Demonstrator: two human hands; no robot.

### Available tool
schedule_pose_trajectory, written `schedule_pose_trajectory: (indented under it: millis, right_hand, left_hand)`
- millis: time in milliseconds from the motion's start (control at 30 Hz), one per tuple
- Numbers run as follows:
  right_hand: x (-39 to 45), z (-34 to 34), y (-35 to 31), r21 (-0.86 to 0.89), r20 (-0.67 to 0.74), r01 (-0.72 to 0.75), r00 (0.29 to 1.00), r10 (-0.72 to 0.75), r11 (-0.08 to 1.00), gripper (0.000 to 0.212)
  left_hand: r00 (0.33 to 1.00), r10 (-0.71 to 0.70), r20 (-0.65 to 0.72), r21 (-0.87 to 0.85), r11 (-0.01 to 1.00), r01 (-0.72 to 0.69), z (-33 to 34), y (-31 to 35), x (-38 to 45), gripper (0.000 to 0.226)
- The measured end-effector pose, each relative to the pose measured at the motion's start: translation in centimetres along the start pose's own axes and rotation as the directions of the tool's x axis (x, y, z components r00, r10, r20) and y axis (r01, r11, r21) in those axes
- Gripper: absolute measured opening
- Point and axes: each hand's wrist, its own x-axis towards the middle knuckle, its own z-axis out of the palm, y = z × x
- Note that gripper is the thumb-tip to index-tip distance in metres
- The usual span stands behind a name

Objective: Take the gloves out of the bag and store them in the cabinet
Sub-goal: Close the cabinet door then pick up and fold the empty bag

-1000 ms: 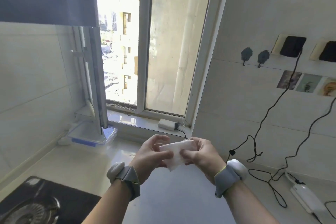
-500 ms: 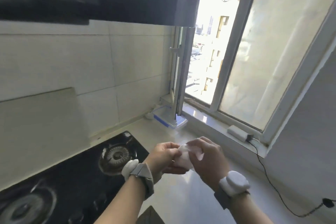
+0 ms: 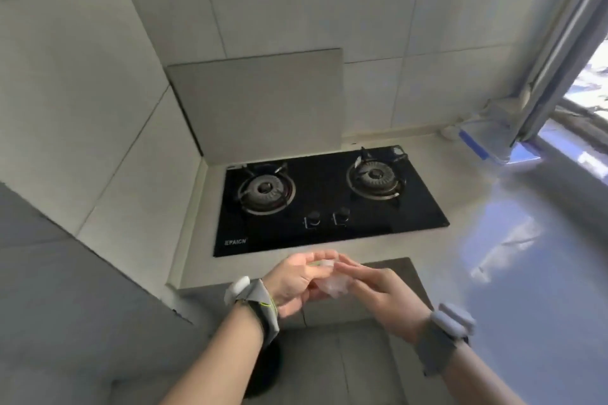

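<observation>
A small crumpled bundle of translucent white gloves point(image 3: 332, 284) sits between my two hands, just in front of the counter's front edge. My left hand point(image 3: 294, 279) has its palm turned up and its fingers curled around the bundle's left side. From the right, my right hand point(image 3: 385, 296) lays its fingers over the top of the bundle and holds it. Most of the bundle is hidden by the fingers. No bag is in view. Below the counter edge, a grey cabinet front point(image 3: 332, 362) shows between my forearms.
A black two-burner gas hob point(image 3: 329, 204) lies in the pale counter point(image 3: 460, 181) just beyond my hands. Tiled walls close the back and left. An open window frame point(image 3: 556, 76) and a blue-rimmed container point(image 3: 487, 148) are at the right. A dark round object point(image 3: 263, 368) lies on the floor.
The view has swung left and down from the window to the hob. Both hands have kept hold of the white bundle, which now looks more tightly gathered.
</observation>
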Motion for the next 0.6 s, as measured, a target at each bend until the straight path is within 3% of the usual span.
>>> schedule_pose_trajectory:
  millis: [100,200,267,433,600]
  right_hand:
    - [1.0,3.2,1.1,0.13,-0.022,-0.136,0.99,0.14,0.982,0.034]
    - [1.9,7.1,3.1,0.152,-0.033,-0.229,0.971,0.237,0.962,0.034]
    - [2.9,11.0,5.6,0.167,-0.004,-0.302,0.952,0.307,0.939,0.041]
    - [5.1,16.4,9.5,0.174,-0.01,-0.384,0.92,0.392,0.907,0.044]
    - [8.0,20.4,11.2,0.161,-0.022,-0.47,0.878,0.479,0.868,0.045]
  left_hand:
    - [0.977,0.019,-0.213,0.152,0.988,0.013,-5.3,-3.9,-1.0,0.028]
    - [0.903,0.05,-0.427,0.391,0.91,0.134,-10.4,-8.1,-1.2,0.024]
    - [0.845,0.029,-0.533,0.417,0.879,0.233,-14.5,-12.2,-0.1,0.022]
    - [0.757,-0.078,-0.648,0.394,0.817,0.421,-21.8,-19.6,3.1,0.026]
    - [0.717,-0.116,-0.687,0.386,0.778,0.495,-26.0,-24.1,4.2,0.032]
